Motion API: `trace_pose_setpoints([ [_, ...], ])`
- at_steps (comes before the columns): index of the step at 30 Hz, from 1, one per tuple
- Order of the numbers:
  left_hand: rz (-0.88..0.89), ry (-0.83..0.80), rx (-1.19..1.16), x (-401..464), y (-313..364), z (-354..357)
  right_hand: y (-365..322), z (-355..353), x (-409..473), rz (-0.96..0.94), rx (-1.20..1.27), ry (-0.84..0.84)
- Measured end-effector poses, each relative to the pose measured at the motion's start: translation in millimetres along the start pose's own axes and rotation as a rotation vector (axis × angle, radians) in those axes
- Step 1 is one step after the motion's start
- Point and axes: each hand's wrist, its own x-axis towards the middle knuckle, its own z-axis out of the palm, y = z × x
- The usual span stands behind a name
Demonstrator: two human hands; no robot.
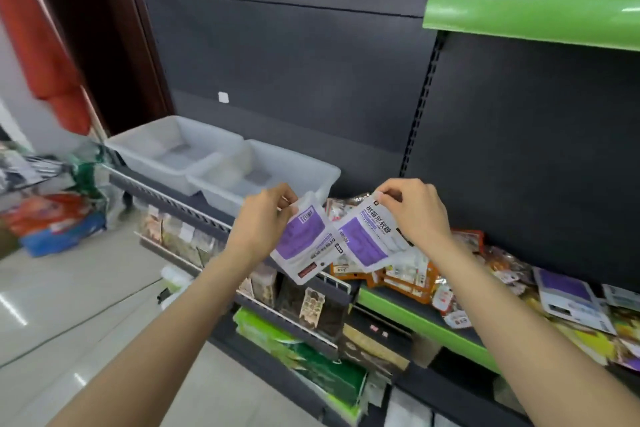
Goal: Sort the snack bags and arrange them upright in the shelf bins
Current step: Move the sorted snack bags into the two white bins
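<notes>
My left hand [263, 218] pinches the top edge of a white and purple snack bag [304, 246], which hangs down in front of the shelf. My right hand [415, 208] pinches the top of a second white and purple snack bag [367, 239] beside the first. Both bags are held in the air just right of two translucent white bins: the near bin [311, 170] and the far bin [138, 146]. The two bins stand side by side on the shelf. A heap of loose snack bags [415, 281] lies on the green-edged shelf [415, 319] under my right hand.
More mixed bags, one of them purple and white [568, 291], spread to the right along the shelf. Lower shelves hold dark packets [311, 308] and green packs [311, 360]. A green shelf edge [533, 14] juts out at upper right. Sacks [55, 222] lie on the floor at left.
</notes>
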Motion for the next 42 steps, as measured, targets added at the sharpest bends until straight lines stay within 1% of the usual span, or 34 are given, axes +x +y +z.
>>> trace_pose_setpoints([
  [4, -0.052, 0.098, 0.008, 29, -51, -25, -34, 45, 38, -0.027, 0.020, 0.017],
  [8, -0.013, 0.109, 0.020, 82, -89, -36, -56, 83, 93, -0.055, 0.028, 0.064],
  [11, 0.042, 0.092, 0.045, 132, -108, -40, -72, 109, 143, -0.064, 0.038, 0.083],
  [14, 0.074, 0.051, 0.068, 177, -127, -38, -81, 135, 186, -0.084, -0.012, 0.063],
  [18, 0.098, -0.049, 0.135, 229, -146, -24, -84, 170, 228, -0.038, -0.065, -0.026],
  [20, 0.129, -0.106, 0.196, 250, -153, -15, -83, 187, 243, -0.009, -0.132, -0.067],
  [23, 0.198, -0.191, 0.269, 277, -167, 6, -77, 213, 256, -0.006, -0.299, -0.096],
  [26, 0.200, -0.234, 0.261, 294, -186, 37, -61, 239, 261, 0.008, -0.404, -0.141],
  [28, 0.202, -0.265, 0.235, 300, -196, 57, -50, 250, 257, 0.074, -0.373, -0.171],
  [32, 0.249, -0.298, 0.179, 307, -205, 78, -25, 253, 245, 0.261, -0.216, -0.173],
  [35, 0.248, -0.319, 0.145, 317, -206, 86, -9, 251, 238, 0.354, -0.204, -0.173],
  [38, 0.288, -0.312, 0.127, 332, -204, 97, -3, 248, 239, 0.358, -0.195, -0.061],
  [40, 0.354, -0.283, 0.098, 341, -202, 107, -1, 247, 245, 0.330, -0.174, -0.002],
  [42, 0.413, -0.272, 0.087, 350, -200, 118, -1, 250, 252, 0.321, -0.101, -0.027],
])
